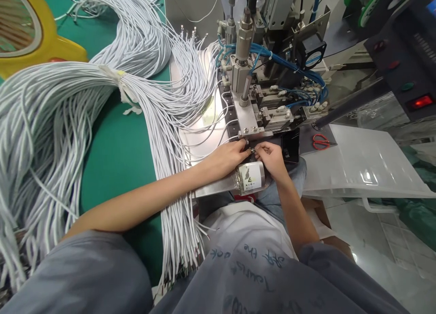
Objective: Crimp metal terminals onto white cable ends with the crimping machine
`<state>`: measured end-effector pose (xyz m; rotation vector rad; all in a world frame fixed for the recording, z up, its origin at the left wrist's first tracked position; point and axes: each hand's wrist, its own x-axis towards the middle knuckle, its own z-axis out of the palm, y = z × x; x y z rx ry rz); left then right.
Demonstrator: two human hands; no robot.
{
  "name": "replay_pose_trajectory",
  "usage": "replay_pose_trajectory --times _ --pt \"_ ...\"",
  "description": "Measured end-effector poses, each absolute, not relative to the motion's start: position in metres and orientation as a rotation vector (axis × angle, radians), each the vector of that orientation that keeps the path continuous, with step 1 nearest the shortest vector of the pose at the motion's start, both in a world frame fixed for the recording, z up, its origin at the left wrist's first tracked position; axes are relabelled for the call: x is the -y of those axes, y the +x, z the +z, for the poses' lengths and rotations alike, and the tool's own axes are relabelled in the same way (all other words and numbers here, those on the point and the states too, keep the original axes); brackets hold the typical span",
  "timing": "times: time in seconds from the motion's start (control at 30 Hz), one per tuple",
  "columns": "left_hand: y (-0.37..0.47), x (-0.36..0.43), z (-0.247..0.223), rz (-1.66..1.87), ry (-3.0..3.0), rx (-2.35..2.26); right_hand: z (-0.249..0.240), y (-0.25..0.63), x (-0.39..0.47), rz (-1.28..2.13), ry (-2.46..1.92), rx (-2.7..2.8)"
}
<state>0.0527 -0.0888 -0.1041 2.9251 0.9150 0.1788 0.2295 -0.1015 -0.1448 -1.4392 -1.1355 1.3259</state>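
Observation:
My left hand [230, 157] reaches to the front of a metal machine [248, 116], its fingers closed near the end of a white cable. Facing it, my right hand [270, 157] is pinched on a small metallic part [252, 151] between the two hands. Fingertips of both hands nearly meet there, and what the left fingers hold is too small to make out. Just below the hands is a roll with a white label [251, 176]. Several white cables run from the left into the machine's front edge.
Large bundles of white cables [143, 91] cover the green table [112, 155] at left. A yellow object [57, 41] stands at the upper left. Right of my hands lie a dark phone-like object [290, 146] and red scissors [320, 142]. A control box [405, 64] hangs at right.

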Motion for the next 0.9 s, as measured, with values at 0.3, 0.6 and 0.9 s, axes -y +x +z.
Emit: replay_pose_trajectory --times 0.3,0.6,0.9 --pt "0.049 0.1 -0.087 0.013 2.959 -1.108 -0.154 0.228 0.1 1.361 -1.341 1.254" --pt "0.051 0.105 -0.08 -0.065 2.966 -1.133 -0.141 0.233 0.126 0.857 -1.422 1.605" --pt "0.053 0.106 -0.076 -0.126 2.955 -1.139 -0.146 0.233 0.126 0.797 -1.444 1.521"
